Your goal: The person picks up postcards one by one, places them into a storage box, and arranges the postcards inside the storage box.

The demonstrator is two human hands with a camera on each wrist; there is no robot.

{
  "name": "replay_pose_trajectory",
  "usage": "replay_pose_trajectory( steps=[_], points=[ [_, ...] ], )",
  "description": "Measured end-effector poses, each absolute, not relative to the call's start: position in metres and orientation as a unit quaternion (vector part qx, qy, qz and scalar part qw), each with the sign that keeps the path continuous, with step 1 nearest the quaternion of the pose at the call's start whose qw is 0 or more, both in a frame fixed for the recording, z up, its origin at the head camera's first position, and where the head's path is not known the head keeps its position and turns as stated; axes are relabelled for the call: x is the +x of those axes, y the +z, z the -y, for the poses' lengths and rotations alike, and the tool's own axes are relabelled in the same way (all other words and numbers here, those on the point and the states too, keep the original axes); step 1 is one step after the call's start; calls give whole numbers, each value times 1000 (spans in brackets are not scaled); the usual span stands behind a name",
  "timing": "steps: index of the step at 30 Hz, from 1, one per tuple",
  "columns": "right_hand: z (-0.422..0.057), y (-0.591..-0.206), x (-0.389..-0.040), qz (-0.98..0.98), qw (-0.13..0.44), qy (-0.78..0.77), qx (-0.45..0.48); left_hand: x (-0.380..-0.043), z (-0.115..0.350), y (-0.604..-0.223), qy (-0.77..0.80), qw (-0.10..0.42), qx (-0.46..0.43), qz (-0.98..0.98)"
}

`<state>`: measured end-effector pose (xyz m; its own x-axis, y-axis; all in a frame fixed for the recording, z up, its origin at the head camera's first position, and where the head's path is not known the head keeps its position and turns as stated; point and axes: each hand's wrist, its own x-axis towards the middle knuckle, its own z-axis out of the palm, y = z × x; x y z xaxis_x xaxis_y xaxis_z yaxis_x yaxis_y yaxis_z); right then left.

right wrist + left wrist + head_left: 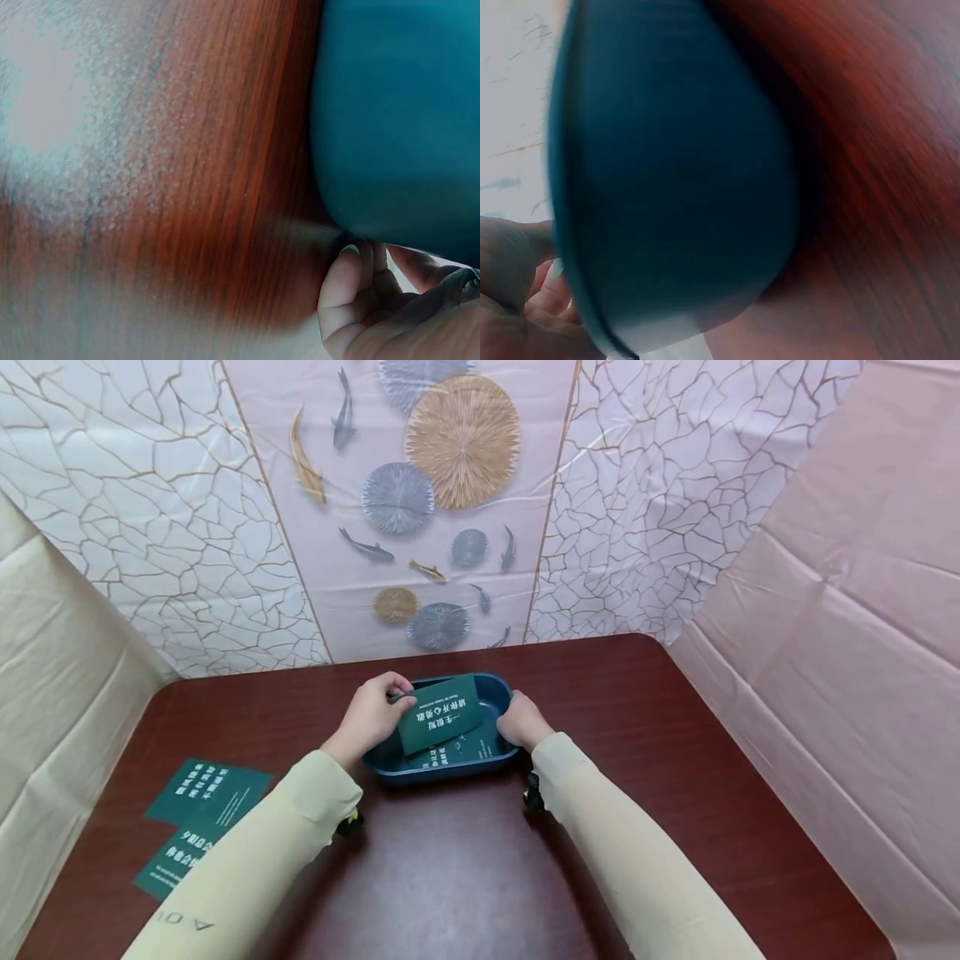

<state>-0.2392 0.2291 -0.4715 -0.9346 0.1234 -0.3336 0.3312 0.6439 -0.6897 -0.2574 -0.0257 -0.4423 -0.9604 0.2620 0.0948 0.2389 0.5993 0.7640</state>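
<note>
A blue tray (442,772) with rounded corners stands on the dark red table, well forward of the person. My left hand (375,710) pinches a green card (442,712) with white lettering by its left edge, tilted above the tray. Beneath it, at least one more green card (468,752) lies in the tray. My right hand (523,721) grips the tray's right end; in the right wrist view its fingers (341,277) curl at the blue wall (405,127). The left wrist view shows the tray's outer side (675,165), with the hand partly hidden behind it.
Green cards (206,789) with white print lie overlapping on the table's left, partly covered by the left sleeve (255,852). The reddish wooden tabletop (442,877) reaches back to a patterned cloth wall (427,568). Pale cloth also hangs at both sides.
</note>
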Motion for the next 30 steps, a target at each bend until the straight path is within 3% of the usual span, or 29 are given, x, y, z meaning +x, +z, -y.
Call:
replay_pose_trajectory(
  steps=[15, 30],
  points=[
    [-227, -469, -238, -893, 137, -407, 137, -261, 16, -457, 249, 53, 177, -951],
    [-228, -467, -234, -895, 130, -410, 120, -262, 10, -469, 211, 131, 216, -944]
  ],
)
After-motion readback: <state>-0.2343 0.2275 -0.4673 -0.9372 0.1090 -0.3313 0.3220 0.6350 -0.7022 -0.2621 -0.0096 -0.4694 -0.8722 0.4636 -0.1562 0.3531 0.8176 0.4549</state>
